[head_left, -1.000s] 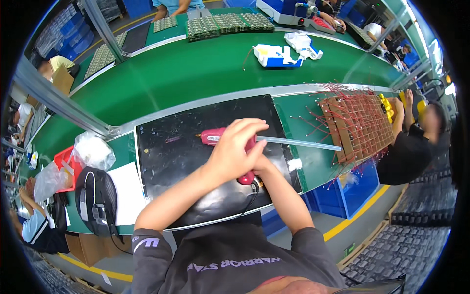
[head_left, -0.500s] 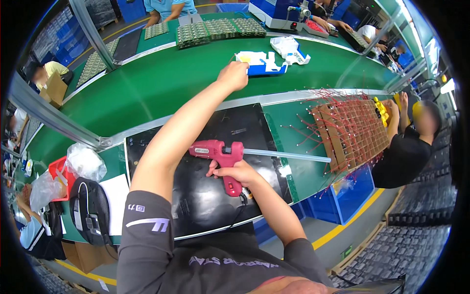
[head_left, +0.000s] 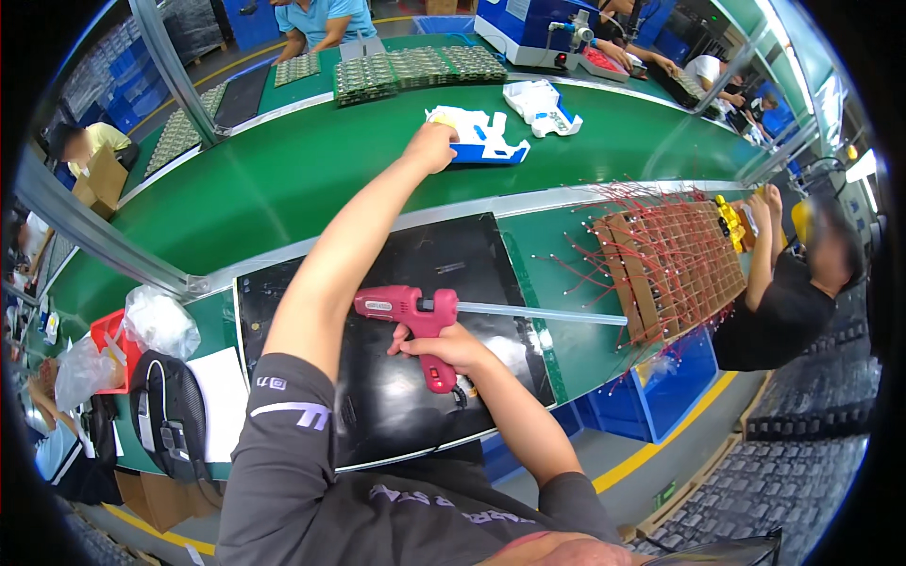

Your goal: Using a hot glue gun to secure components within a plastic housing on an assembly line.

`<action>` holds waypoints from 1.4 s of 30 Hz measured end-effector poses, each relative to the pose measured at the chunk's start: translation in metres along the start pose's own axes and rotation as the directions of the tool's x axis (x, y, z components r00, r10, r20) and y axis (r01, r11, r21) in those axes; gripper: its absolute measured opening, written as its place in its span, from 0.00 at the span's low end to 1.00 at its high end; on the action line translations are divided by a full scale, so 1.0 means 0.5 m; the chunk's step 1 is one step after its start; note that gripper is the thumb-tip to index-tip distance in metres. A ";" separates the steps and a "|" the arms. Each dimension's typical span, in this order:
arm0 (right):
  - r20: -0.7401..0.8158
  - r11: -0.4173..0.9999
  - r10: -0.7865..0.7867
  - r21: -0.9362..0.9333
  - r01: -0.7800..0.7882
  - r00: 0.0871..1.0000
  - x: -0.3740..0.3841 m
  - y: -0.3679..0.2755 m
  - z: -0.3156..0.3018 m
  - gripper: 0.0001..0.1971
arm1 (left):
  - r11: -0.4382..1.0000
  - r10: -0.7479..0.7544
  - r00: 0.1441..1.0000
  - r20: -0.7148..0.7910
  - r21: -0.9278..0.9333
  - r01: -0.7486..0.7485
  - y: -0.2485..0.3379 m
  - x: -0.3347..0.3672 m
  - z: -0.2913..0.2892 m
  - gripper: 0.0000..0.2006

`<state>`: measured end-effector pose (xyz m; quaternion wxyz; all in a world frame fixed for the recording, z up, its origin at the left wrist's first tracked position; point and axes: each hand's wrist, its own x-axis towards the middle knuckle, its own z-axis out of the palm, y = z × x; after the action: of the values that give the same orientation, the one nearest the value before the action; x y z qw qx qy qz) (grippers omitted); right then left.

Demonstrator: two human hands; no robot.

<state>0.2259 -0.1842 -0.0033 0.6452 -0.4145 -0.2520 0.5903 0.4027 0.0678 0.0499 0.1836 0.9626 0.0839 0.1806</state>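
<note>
My left arm reaches far across to the green belt, where my left hand [head_left: 432, 149] grips the left end of a blue-and-white plastic housing [head_left: 488, 149]. Its fingertips are partly hidden. A second white housing [head_left: 542, 107] lies just beyond and to the right, apart from my hand. Closer in, my right hand [head_left: 451, 347] is wrapped around the handle of a red glue gun [head_left: 408, 304], held above a black mat [head_left: 377, 406]. The gun's nozzle end points left. A long translucent glue stick [head_left: 543, 312] sticks out of its back, toward the right.
A cardboard grid box [head_left: 675, 259] bristling with red wires stands at right, beside a co-worker [head_left: 788, 302]. Circuit board panels [head_left: 420, 71] lie across the belt. A black backpack [head_left: 170, 415] and a red bin [head_left: 115, 351] sit at left. A metal post [head_left: 170, 71] rises by the belt.
Both housings have shifted left along the belt, and my left hand has moved left with the one it grips. The glue gun is slightly lower and further left, still in my right hand.
</note>
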 end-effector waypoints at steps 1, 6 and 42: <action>-0.021 1.000 0.014 -0.002 -0.014 1.000 -0.002 -0.001 -0.001 0.10 | 1.000 -0.001 1.000 0.004 0.005 0.001 0.009 -0.017 -0.025 0.13; -0.057 1.000 0.023 0.003 -0.023 0.998 -0.007 0.002 0.000 0.10 | 0.996 0.011 0.994 -0.110 -0.084 -0.021 0.017 -0.149 -0.163 0.11; -0.286 0.989 -0.144 -0.008 0.148 0.947 -0.029 -0.027 -0.008 0.12 | 0.882 -0.287 0.957 0.045 -0.377 0.283 0.171 -0.987 -0.325 0.12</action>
<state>0.2341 -0.1988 0.0082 0.7195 -0.4712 -0.1824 0.4765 -0.1050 -0.0704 0.0675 0.3905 0.8848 0.1889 0.1703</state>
